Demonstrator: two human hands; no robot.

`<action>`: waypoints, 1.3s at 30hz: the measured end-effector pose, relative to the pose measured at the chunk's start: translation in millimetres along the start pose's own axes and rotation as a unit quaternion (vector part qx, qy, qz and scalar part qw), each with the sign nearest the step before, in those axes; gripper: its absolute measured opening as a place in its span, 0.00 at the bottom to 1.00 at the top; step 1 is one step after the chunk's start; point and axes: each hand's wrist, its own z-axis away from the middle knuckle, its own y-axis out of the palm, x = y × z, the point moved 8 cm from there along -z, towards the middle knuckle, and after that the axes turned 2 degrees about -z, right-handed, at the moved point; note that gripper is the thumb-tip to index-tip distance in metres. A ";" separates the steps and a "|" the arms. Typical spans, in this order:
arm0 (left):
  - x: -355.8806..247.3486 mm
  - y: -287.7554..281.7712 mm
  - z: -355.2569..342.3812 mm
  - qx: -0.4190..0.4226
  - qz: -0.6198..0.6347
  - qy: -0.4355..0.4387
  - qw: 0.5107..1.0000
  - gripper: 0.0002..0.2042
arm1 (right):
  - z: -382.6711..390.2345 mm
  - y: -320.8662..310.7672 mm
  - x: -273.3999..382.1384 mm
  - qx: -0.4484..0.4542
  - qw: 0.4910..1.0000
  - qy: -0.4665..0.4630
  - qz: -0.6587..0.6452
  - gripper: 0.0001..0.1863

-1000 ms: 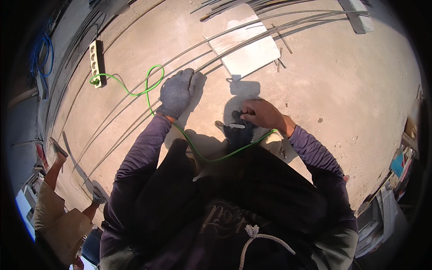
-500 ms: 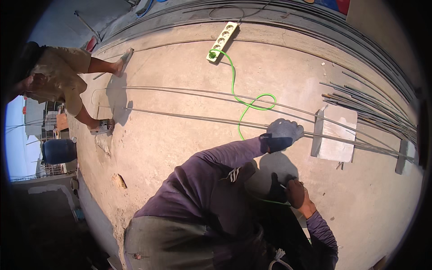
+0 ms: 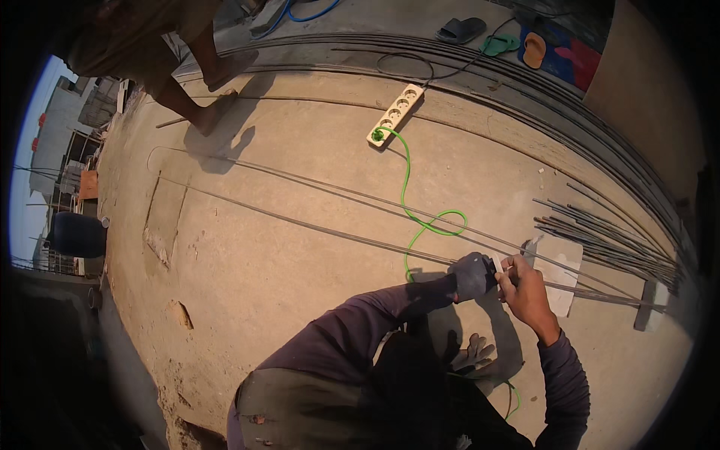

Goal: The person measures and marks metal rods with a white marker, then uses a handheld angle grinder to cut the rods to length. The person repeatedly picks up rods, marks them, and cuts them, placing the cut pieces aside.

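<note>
Head view is showing the grey-gloved left hand gripping long, thin grey steel rods that are running out both sides; beside it, the bare right hand is pinching a small white stick. Loose rods could be rolling, jogging it.

Gloved left hand grips thin rods while right hand holds a white piece.

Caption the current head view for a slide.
Gloved left hand on long rods, bare right hand close beside it, green cable plugged into a power strip.
</note>
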 end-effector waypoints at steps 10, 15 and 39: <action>1.2 12.5 31.3 0.021 0.200 0.055 0.978 0.12 | -14.9 66.4 33.0 -0.024 0.997 0.032 0.060 0.09; 14.2 21.5 42.2 0.018 0.256 0.057 0.965 0.11 | -36.0 100.0 30.7 0.003 0.991 0.091 0.093 0.11; 10.3 21.3 14.0 -0.102 0.205 0.046 0.972 0.07 | -33.5 33.7 16.8 -0.056 0.976 0.207 -0.020 0.11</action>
